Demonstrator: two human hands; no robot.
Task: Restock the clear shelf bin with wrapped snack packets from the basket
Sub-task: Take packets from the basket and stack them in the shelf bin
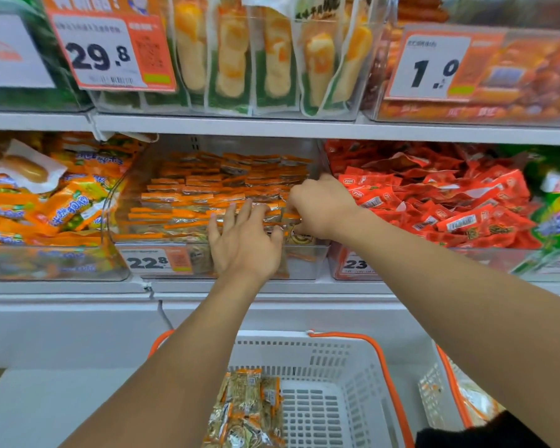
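Observation:
The clear shelf bin (304, 258) sits on the middle shelf, filled with rows of orange-and-silver wrapped snack packets (214, 185). My left hand (244, 240) reaches over the bin's front wall, its fingers spread and resting on the front row of packets. My right hand (317, 208) is at the bin's right front corner, fingers curled down around packets there. Below, a white basket (330, 399) with orange handles holds a small pile of the same packets (248, 412) at its left side.
A bin of orange-and-yellow packs (55, 202) stands to the left, and a bin of red packets (434, 195) to the right. The upper shelf carries tall pouches (256, 59) and price tags. A second basket (450, 392) shows at the lower right.

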